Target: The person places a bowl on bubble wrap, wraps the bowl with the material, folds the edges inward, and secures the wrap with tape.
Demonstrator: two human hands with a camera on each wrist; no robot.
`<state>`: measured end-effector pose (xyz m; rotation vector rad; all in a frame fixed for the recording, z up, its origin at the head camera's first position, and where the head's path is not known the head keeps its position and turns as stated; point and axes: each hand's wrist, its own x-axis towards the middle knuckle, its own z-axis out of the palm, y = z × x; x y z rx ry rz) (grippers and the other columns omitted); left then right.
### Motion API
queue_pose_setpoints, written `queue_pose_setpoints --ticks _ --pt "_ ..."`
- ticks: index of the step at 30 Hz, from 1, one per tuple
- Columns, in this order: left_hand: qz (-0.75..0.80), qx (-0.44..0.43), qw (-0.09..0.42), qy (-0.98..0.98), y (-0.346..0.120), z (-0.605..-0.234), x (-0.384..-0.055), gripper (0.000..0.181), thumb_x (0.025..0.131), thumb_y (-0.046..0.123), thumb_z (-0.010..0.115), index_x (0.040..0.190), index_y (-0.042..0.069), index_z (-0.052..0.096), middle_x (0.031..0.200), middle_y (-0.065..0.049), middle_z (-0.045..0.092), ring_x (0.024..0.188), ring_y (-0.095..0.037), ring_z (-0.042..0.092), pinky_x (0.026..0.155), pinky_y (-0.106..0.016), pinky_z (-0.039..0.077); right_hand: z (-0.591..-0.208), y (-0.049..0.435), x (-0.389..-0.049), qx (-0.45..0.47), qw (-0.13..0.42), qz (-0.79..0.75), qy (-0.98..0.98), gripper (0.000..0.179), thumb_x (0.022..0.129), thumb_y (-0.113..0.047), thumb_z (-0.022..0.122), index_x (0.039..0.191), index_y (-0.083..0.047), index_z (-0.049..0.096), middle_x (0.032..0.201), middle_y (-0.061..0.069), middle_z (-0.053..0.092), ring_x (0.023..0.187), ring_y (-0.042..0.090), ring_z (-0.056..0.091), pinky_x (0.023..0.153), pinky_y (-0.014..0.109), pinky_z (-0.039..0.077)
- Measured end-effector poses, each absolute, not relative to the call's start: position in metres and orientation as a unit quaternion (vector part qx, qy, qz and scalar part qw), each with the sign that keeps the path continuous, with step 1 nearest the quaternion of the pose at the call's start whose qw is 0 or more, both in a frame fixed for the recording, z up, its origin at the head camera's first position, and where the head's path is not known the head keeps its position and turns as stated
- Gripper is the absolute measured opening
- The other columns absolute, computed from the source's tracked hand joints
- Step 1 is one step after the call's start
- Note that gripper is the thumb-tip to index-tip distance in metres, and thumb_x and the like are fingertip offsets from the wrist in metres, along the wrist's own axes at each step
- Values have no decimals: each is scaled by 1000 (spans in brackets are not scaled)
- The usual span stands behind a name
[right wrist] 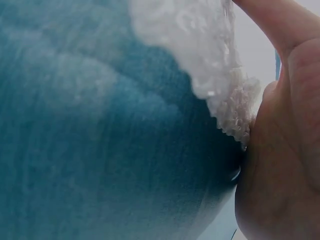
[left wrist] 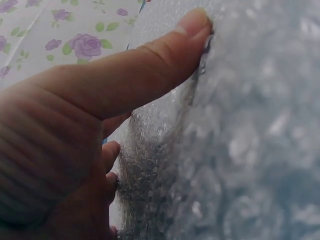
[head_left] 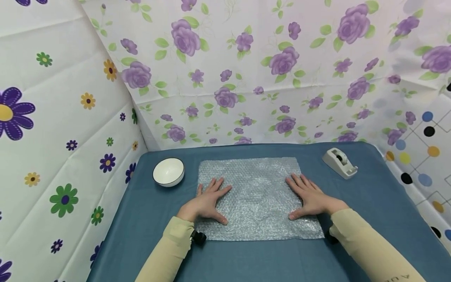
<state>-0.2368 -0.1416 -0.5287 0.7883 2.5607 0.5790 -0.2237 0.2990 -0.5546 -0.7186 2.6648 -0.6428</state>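
Note:
A sheet of clear bubble wrap (head_left: pixel 258 199) lies spread flat on the blue-covered table. My left hand (head_left: pixel 208 201) rests on its left part with fingers spread; in the left wrist view the thumb (left wrist: pixel 145 70) touches the bubbled surface. On the right part rests my right hand (head_left: pixel 311 197), its fingers also spread and pointing up and left. The right wrist view shows the wrap's edge (right wrist: pixel 200 55) beside the right palm (right wrist: pixel 280 145), with blue cloth below it. Neither hand grips anything.
A white bowl with a dark rim (head_left: pixel 168 172) stands left of the wrap. To the right sits a white tape dispenser (head_left: pixel 340 163). Flowered sheets (head_left: pixel 225 117) hang behind the table (head_left: pixel 267 262) and on the left, and a dotted one on the right.

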Motion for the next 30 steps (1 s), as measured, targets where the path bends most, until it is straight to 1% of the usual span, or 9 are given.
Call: queue_pose_setpoints --ticks 3,9,10,16,17,23,26,28,30 --pt "218 284 195 913 -143 -540 -241 124 71 52 99 171 22 32 180 -11 4 164 -39 -5 120 -78 -7 -558 300 -225 -252 158 -238 925 132 79 -71 85 174 -14 12 177 24 -5 158 55 -12 121 76 -1" --pt "216 278 190 916 -145 -552 -244 127 70 52 100 172 26 30 180 -4 0 164 -35 -8 121 -76 -12 -544 293 -223 -234 186 -199 933 134 79 -72 84 173 -8 13 176 26 -6 158 55 -12 123 74 0" --pt "216 277 191 917 -144 -551 -244 126 70 50 101 171 26 30 180 -4 0 164 -35 -8 121 -75 -12 -549 295 -224 -241 179 -203 932 133 80 -72 83 174 -11 11 177 24 -9 158 55 -14 122 74 -3" --pt "222 281 192 914 -144 -545 -241 125 71 50 100 171 23 31 180 -9 2 164 -37 -7 121 -76 -10 -558 301 -226 -253 171 -246 920 132 80 -72 83 175 -20 7 178 19 -14 158 51 -21 120 75 -10" --pt "225 282 192 913 -145 -542 -239 124 71 50 100 171 23 32 180 -9 3 164 -38 -6 121 -76 -9 -555 299 -226 -247 178 -245 920 133 79 -72 84 175 -18 9 178 20 -12 158 52 -19 121 75 -7" --pt "219 285 192 913 -149 -529 -232 113 81 52 94 171 21 32 180 -12 4 164 -40 -3 123 -73 -6 -550 294 -228 -230 199 -202 931 136 79 -75 82 174 -12 8 177 22 -12 158 52 -18 122 73 -6" --pt "222 280 193 914 -151 -527 -230 108 86 52 89 171 20 31 179 -15 5 164 -40 -3 126 -70 -5 -549 294 -226 -232 196 -202 931 136 79 -76 81 174 -13 8 177 22 -13 158 53 -18 122 73 -6" --pt "233 273 191 914 -153 -525 -230 101 92 51 85 170 17 32 179 -17 7 164 -40 -2 127 -68 -2 -550 296 -225 -237 192 -215 928 135 79 -74 82 174 -14 7 177 22 -13 158 53 -19 121 74 -7" --pt "251 265 184 913 -156 -522 -229 93 97 47 80 170 13 33 177 -20 11 164 -42 1 128 -66 4 -551 297 -224 -244 184 -228 924 134 79 -71 84 174 -14 8 176 24 -12 157 55 -18 120 76 -7"
